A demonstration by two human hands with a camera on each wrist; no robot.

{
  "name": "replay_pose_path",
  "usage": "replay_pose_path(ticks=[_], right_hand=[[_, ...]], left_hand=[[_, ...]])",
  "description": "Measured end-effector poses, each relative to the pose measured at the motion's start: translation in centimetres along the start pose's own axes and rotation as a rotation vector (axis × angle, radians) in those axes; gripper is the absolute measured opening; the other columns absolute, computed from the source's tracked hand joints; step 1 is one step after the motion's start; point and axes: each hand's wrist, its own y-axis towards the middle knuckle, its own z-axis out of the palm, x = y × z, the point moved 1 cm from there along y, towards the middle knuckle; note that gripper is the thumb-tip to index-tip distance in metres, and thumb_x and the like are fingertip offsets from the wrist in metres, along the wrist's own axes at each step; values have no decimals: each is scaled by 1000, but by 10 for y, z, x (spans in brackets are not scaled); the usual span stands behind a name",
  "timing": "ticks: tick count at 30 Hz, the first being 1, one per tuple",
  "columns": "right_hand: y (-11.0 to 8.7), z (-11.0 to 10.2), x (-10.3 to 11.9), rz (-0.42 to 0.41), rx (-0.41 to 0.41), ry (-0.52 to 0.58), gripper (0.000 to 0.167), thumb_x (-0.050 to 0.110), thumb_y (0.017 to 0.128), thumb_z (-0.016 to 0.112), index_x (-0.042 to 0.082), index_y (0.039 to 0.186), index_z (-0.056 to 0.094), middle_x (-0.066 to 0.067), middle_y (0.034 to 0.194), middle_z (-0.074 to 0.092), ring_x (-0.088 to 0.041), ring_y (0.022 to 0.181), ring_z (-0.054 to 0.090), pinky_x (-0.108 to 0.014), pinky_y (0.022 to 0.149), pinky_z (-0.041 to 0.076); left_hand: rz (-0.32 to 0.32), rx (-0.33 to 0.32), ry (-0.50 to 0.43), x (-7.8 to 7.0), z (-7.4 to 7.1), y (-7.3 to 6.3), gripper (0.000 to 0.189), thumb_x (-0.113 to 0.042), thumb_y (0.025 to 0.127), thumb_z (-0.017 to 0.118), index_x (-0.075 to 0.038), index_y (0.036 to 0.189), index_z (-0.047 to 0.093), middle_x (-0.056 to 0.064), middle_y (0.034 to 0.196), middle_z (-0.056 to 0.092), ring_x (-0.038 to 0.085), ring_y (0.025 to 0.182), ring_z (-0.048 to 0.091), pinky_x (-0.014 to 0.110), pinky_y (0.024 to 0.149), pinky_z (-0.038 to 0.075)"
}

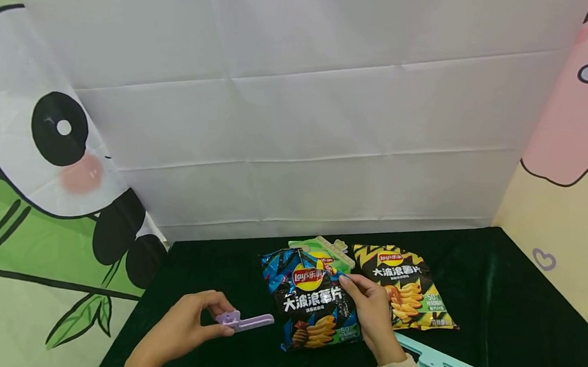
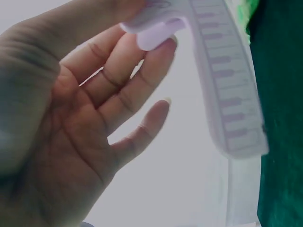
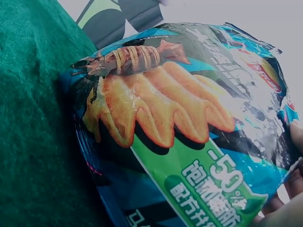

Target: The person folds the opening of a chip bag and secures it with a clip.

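Observation:
Between thumb and fingers my left hand (image 1: pixel 189 320) pinches a purple bag clip (image 1: pixel 245 321), held left of the chip bags. In the left wrist view the clip (image 2: pixel 227 80) shows a piano-key pattern along its long arm, and the other fingers are loosely spread. My right hand (image 1: pixel 371 311) grips the right edge of a blue and black chip bag (image 1: pixel 316 308), thumb on its front. The bag's printed front (image 3: pixel 156 104) fills much of the right wrist view, tilted up from the cloth.
Behind the blue bag lies a green chip bag (image 1: pixel 307 245) with a pale yellow-green clip (image 1: pixel 337 251) across its top. A yellow and black chip bag (image 1: pixel 404 285) lies to the right. Nearer, a turquoise bag clip (image 1: pixel 437 358) rests on the dark green cloth (image 1: pixel 517 332).

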Motion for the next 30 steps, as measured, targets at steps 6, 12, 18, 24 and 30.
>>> replay_pose_path(ticks=[6, 12, 18, 24, 30], right_hand=[[-1, 0, 3, 4, 8, 13, 30, 32, 96, 69, 9, 115, 74, 1, 109, 72, -14, 101, 60, -27, 86, 52], [-3, 1, 4, -4, 7, 28, 33, 33, 95, 71, 7, 115, 74, 2, 106, 72, -14, 99, 61, -25, 84, 53], [-2, 3, 5, -30, 27, 45, 34, 32, 94, 71, 5, 114, 74, 0, 105, 72, -15, 97, 63, -25, 82, 54], [-2, 3, 5, -26, 30, 46, 34, 32, 94, 72, 4, 114, 74, 0, 104, 72, -15, 96, 62, -25, 81, 54], [-2, 3, 4, -21, 25, 43, 32, 31, 95, 71, 6, 114, 74, 0, 106, 73, -14, 98, 62, -25, 83, 54]], left_hand=[[69, -108, -56, -3, 0, 8, 19, -36, 86, 79, -29, 101, 70, -8, 94, 69, 3, 80, 58, 23, 62, 46], [152, -161, -36, -12, -5, 25, 15, -33, 87, 78, -26, 98, 70, -7, 94, 69, 2, 82, 59, 23, 67, 49], [216, -194, -25, -29, -13, 40, 12, -30, 87, 79, -28, 95, 70, -10, 93, 69, 3, 82, 59, 25, 72, 52], [273, -187, -27, -48, -16, 53, 10, -27, 87, 79, -28, 93, 71, -10, 87, 66, 5, 78, 56, 25, 67, 48], [346, -120, 0, -79, -25, 71, 9, -22, 88, 78, -25, 93, 70, -9, 87, 67, 5, 76, 56, 22, 60, 45]])
